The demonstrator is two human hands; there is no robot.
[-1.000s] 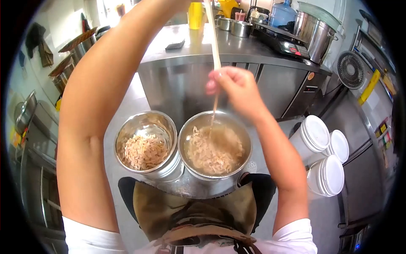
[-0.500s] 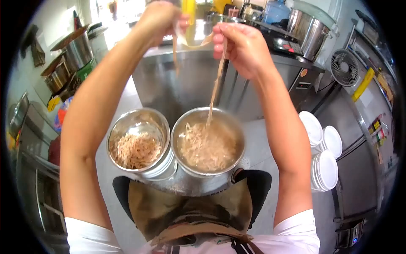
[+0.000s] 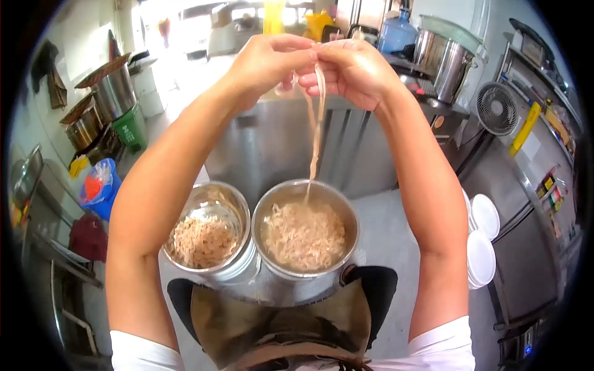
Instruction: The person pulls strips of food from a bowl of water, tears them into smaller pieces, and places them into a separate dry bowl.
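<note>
Both my hands are raised and meet above the right bowl. My left hand (image 3: 272, 65) pinches a long pale strip (image 3: 318, 123) near its top. My right hand (image 3: 356, 67) grips the same strip, fingertips against those of the left. The strip hangs down to the right metal bowl (image 3: 354, 232), which holds cloudy liquid and many pale strips (image 3: 303, 238). Beside it on the left, a second metal bowl (image 3: 244, 213) contains a heap of similar strips (image 3: 204, 242). Each bowl rests on a white bucket.
A steel cabinet (image 3: 359, 148) stands beyond the bowls. White lidded buckets (image 3: 481, 256) and a fan (image 3: 497, 108) are at the right. On the left are a blue bin (image 3: 106, 191), a green bin (image 3: 130, 128) and large pots (image 3: 113, 93).
My left hand has moved right and down to meet my right hand. The strip, earlier stretched between them, now hangs below both. The view has tilted up slightly.
</note>
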